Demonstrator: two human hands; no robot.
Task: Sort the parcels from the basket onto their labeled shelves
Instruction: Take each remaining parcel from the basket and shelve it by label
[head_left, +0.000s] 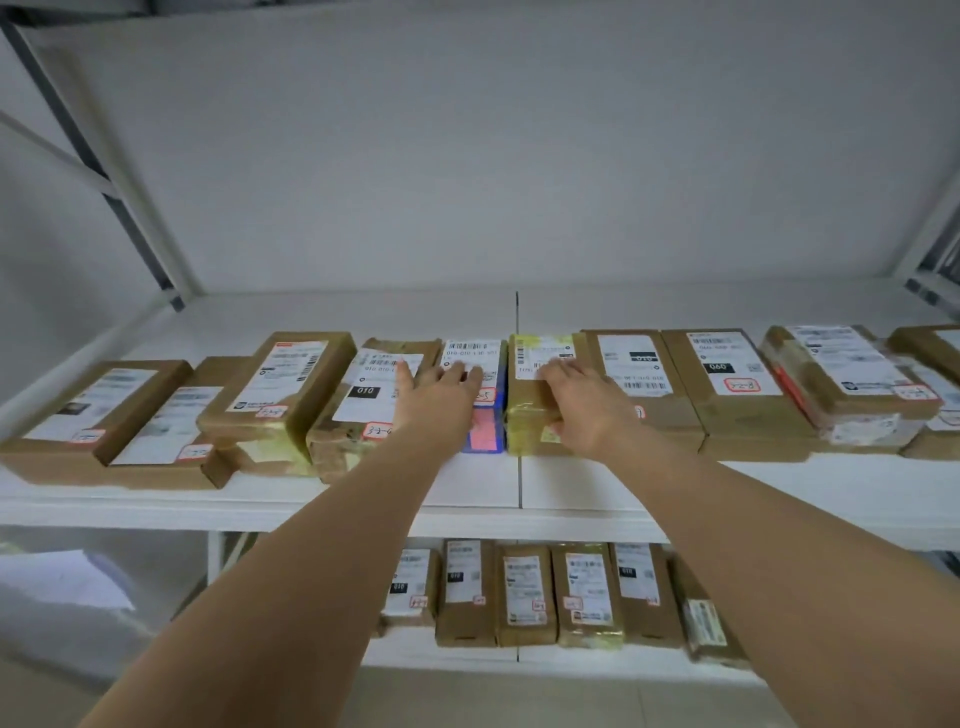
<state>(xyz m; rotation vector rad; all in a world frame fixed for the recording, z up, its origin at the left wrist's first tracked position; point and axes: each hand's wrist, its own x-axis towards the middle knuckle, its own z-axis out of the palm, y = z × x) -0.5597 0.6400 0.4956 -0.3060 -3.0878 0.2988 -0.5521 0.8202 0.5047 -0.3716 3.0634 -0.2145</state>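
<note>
— Looking at the hands first: what are they doing?

— Both reach onto the upper shelf (467, 483). The left hand (441, 395) lies flat, fingers straight and spread, across the blue parcel (491, 415) and the brown parcel (363, 405) just left of it. It presses or steadies; it grips nothing

— And the other?

— The right hand (576, 400) rests on the yellow-taped parcel (524, 415), fingers laid over its top, thumb down the near face. Whether it really clasps the box or only nudges it I cannot tell

— So where is the parcel being sorted?

— Already on the shelf, under that right hand, wedged between the blue parcel on the left hand's side and a larger brown box (634, 379) on the far side of the right hand. It touches both neighbours, I think

— How far along is the job?

— Well along, I'd judge. A full row of labelled boxes runs outward from both hands, some stacked to the left of the left hand. Below the forearms the lower shelf (571, 665) holds another row (524, 592) standing close together

— And what's left?

— Hard to say: the basket isn't in view, so remaining parcels can't be counted. This one seems to need only a final squaring into line
</note>
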